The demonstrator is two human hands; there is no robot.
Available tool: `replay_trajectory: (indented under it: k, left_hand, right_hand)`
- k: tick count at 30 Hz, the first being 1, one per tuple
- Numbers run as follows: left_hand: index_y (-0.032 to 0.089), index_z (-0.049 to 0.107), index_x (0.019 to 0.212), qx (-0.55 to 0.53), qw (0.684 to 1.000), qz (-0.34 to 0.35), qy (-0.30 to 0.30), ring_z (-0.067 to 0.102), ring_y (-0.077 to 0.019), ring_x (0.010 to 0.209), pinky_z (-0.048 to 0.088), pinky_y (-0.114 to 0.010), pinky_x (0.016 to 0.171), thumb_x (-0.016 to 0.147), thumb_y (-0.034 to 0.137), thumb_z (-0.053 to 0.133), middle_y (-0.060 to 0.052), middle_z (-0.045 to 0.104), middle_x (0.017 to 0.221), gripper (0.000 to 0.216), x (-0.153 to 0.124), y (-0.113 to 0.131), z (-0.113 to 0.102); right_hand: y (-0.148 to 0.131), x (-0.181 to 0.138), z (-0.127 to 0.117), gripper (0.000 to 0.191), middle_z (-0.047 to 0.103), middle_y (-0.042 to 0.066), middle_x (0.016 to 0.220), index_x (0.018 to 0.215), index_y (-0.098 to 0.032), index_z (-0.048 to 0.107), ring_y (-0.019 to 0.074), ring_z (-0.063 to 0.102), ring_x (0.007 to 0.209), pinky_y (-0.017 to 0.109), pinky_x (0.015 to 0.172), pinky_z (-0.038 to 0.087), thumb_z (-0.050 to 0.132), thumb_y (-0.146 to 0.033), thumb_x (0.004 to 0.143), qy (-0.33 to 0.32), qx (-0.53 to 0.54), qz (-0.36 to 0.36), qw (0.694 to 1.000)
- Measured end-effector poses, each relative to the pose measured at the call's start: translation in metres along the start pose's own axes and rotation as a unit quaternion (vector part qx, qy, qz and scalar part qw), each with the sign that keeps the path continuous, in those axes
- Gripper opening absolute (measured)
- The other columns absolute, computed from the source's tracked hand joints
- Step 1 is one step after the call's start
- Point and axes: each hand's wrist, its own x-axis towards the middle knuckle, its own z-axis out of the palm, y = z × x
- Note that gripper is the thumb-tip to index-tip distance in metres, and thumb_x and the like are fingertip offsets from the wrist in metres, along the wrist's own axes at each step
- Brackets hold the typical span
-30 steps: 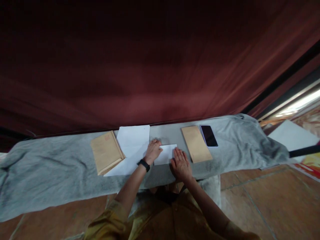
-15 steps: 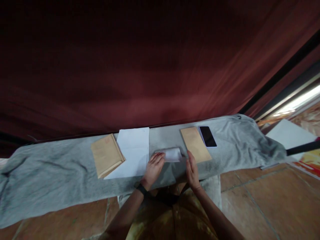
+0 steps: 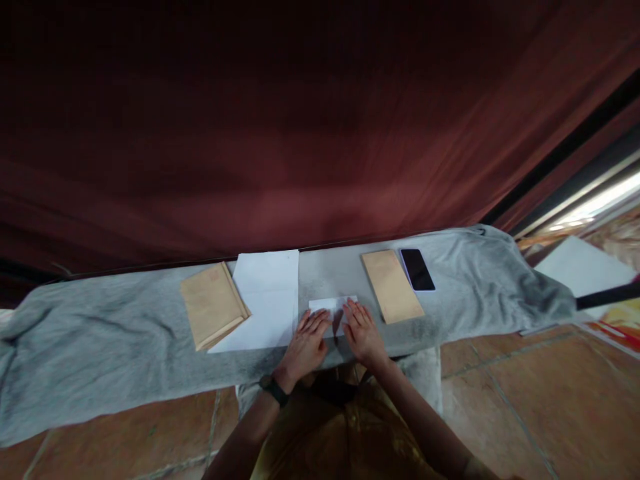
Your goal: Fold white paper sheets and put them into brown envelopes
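A small folded sheet of white paper [image 3: 325,304] lies on the grey cloth in front of me. My left hand [image 3: 306,343] rests flat on its left part, fingers stretched out. On its right part lies my right hand [image 3: 364,335], fingers also extended and pressing down. Both hands cover much of the paper's near side. Left of them is a stack of white sheets [image 3: 267,300], partly overlapped by brown envelopes [image 3: 213,300]. Beyond my right hand sits another brown envelope [image 3: 393,285].
A phone [image 3: 418,269] lies beside the right envelope. The grey cloth [image 3: 125,333] covers a narrow table or bench against a dark red curtain [image 3: 320,167]. Tiled floor [image 3: 540,393] shows below. A black bar [image 3: 607,296] and papers are at the far right.
My right hand has moved left from beside the right envelope onto the paper. The paper now lies flat under both hands, nearer to me.
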Motion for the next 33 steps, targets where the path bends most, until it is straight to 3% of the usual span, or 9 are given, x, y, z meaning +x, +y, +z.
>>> replay_trajectory:
  k: [6,12,17,24,29,33]
  left_hand:
    - [0.014,0.033,0.152,0.046,0.997,-0.050,0.041,0.026,-0.0225,0.151,0.028,-0.049,0.123,0.099,0.024,0.038,-0.012,0.034,0.161,0.054,0.017,0.025,0.025]
    - [0.010,0.031,0.154,0.108,0.987,-0.110,0.044,0.022,-0.0251,0.153,0.024,-0.049,0.124,0.103,0.047,0.035,-0.014,0.030,0.163,0.063,0.035,0.030,0.051]
    - [0.010,0.025,0.157,0.144,0.979,-0.133,0.051,0.020,-0.0251,0.153,0.023,-0.050,0.124,0.102,0.038,0.034,-0.015,0.028,0.163,0.062,0.027,0.016,0.053]
    - [0.010,0.023,0.158,0.161,0.978,-0.126,0.041,0.015,-0.0247,0.154,0.020,-0.048,0.126,0.096,0.018,0.036,-0.014,0.026,0.164,0.064,0.023,0.014,0.058]
    - [0.005,0.023,0.156,0.149,0.972,-0.167,0.071,0.019,-0.0255,0.153,0.024,-0.047,0.124,0.097,0.022,0.035,-0.016,0.026,0.164,0.063,0.021,0.015,0.055]
    - [0.005,0.024,0.156,0.142,0.964,-0.202,0.098,0.021,-0.0269,0.153,0.028,-0.048,0.123,0.100,0.036,0.037,-0.017,0.028,0.163,0.065,0.017,0.013,0.053]
  right_hand:
    - [-0.004,-0.006,0.006,0.053,0.043,0.013,0.156,0.152,-0.009,0.040,0.0243,0.038,0.145,0.045,0.123,0.026,0.036,-0.023,0.101,-0.047,-0.066,0.015,0.997]
    - [-0.001,-0.014,0.008,0.059,0.038,0.014,0.159,0.157,-0.010,0.026,0.0244,0.032,0.148,0.046,0.122,0.024,0.032,-0.020,0.100,-0.046,-0.094,0.005,0.994]
    - [-0.003,-0.006,0.007,0.053,0.043,0.015,0.155,0.154,-0.010,0.035,0.0262,0.037,0.146,0.049,0.121,0.026,0.030,-0.027,0.104,-0.040,-0.074,0.038,0.996]
    - [-0.014,0.014,0.018,0.056,0.039,0.015,0.158,0.155,-0.011,0.033,0.0253,0.032,0.148,0.047,0.121,0.026,0.029,-0.038,0.106,-0.059,-0.057,0.036,0.996]
    - [-0.001,0.003,0.021,0.064,0.037,0.017,0.158,0.159,-0.009,0.022,0.0279,0.033,0.147,0.047,0.120,0.026,0.035,-0.042,0.105,-0.027,-0.096,0.025,0.995]
    - [0.005,-0.003,0.023,0.068,0.035,0.020,0.159,0.160,-0.008,0.012,0.0296,0.035,0.146,0.047,0.118,0.027,0.036,-0.041,0.105,-0.004,-0.118,0.028,0.993]
